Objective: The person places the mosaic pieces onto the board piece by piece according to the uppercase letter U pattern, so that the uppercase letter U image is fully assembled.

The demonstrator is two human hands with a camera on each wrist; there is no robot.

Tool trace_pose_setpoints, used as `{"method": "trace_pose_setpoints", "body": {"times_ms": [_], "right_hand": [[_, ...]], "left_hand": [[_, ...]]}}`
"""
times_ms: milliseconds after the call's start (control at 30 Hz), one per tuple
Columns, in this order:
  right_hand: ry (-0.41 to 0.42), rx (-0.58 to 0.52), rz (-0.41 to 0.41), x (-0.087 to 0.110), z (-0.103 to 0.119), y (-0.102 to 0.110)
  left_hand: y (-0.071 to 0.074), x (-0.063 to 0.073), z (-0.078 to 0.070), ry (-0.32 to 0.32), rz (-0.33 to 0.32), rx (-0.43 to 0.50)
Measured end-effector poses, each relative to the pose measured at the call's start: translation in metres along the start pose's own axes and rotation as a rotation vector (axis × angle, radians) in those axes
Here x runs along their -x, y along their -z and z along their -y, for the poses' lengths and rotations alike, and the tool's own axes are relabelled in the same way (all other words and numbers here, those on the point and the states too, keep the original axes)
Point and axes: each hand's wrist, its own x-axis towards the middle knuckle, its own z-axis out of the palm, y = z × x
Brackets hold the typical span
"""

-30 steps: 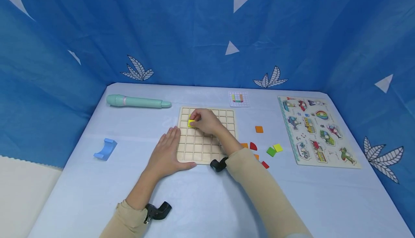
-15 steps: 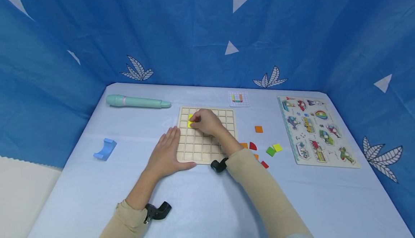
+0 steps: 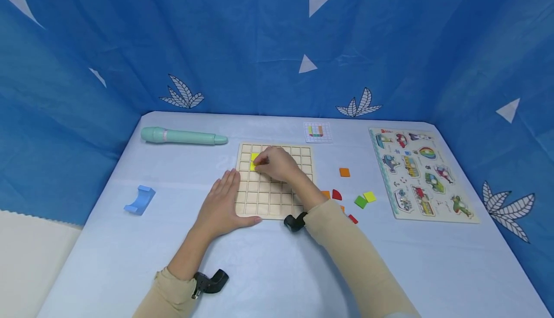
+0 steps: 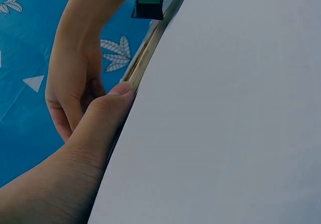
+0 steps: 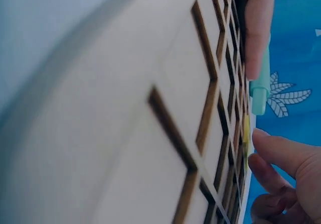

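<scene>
Bearings from the middle of the grid board (image 3: pixel 270 197), twelve o'clock pointing away from me. Board lies flat on the counter (image 3: pixel 268 270).

Yellow tiling (image 3: pixel 252 162): on the board at about ten o'clock, filling two neighbouring squares of the second column from the left, one behind the other. One piece or two, I can't tell; my fingers partly cover it.

My right hand (image 3: pixel 279 163): reaches across the board from four o'clock, fingers bent, tips at the yellow tiling. Whether they pinch it or merely touch it I can't tell; the right wrist view has thumb and finger close together right beside the yellow.

My left hand (image 3: pixel 220 207): at eight o'clock, fingers straight and side by side, gripping nothing. Fingertips at the board's left edge; thumb spread out, its tip against the near edge.

Three o'clock, off the board: orange square (image 3: pixel 344 172). Slightly lower, towards four: red quarter-round (image 3: pixel 336 195), then green square (image 3: pixel 360 202) and loose yellow square (image 3: pixel 370 197) close together. Farther out at three: picture puzzle (image 3: pixel 402 181).

One o'clock: small pattern card (image 3: pixel 322 138). Ten o'clock: mint-green microphone-shaped item (image 3: pixel 186 136). Nine o'clock, well apart: blue curved stand (image 3: pixel 142 199).
</scene>
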Motion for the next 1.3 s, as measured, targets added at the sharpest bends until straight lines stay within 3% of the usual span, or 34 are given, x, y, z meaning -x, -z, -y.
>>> {"method": "trace_pose_setpoints", "body": {"times_ms": [333, 500, 800, 1300], "right_hand": [[0.065, -0.118, 0.032, 0.021, -0.004, 0.024], [0.065, -0.118, 0.027, 0.035, -0.014, 0.037], [0.033, -0.118, 0.024, 0.068, -0.033, 0.068], [-0.069, -0.095, -0.098, 0.122, -0.086, 0.101]], "left_hand": [[-0.003, -0.001, 0.001, 0.005, -0.012, -0.005], [-0.004, -0.002, 0.001, 0.006, -0.016, -0.004], [-0.006, -0.002, 0.002, 0.014, -0.021, -0.001], [-0.008, -0.002, 0.003, 0.005, -0.029, 0.005]]}}
